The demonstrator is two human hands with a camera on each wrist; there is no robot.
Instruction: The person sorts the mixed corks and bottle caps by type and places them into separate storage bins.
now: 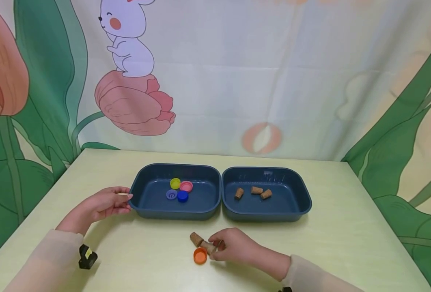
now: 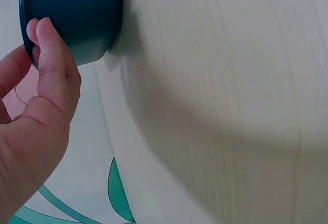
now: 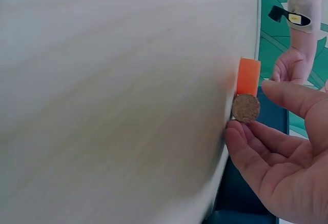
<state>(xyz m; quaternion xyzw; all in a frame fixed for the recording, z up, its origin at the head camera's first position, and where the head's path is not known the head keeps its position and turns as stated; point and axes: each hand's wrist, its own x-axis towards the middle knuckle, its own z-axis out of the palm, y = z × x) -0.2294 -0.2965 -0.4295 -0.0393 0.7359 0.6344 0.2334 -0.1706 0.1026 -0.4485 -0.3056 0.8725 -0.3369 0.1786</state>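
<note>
My left hand (image 1: 107,205) grips the left end of a dark blue tray (image 1: 175,215), thumb and fingers at its rim; the left wrist view shows the fingertips against the tray's wall (image 2: 77,19). In that tray lie bottle caps: yellow (image 1: 175,183), pink (image 1: 186,186), lilac (image 1: 171,194) and blue (image 1: 182,196). My right hand (image 1: 235,245) is low over the table, thumb and fingers spread around a cork (image 1: 207,247). The right wrist view has the fingertips at the cork's end (image 3: 246,108) and the thumb slightly apart. A second cork (image 1: 196,239) and an orange cap (image 1: 200,256) lie beside it.
A second dark blue tray (image 1: 266,217) stands against the first on the right, with a cork (image 1: 239,193), another cork (image 1: 257,190) and a third cork (image 1: 266,194) inside. Behind the pale table (image 1: 332,243) hangs a printed curtain (image 1: 215,81).
</note>
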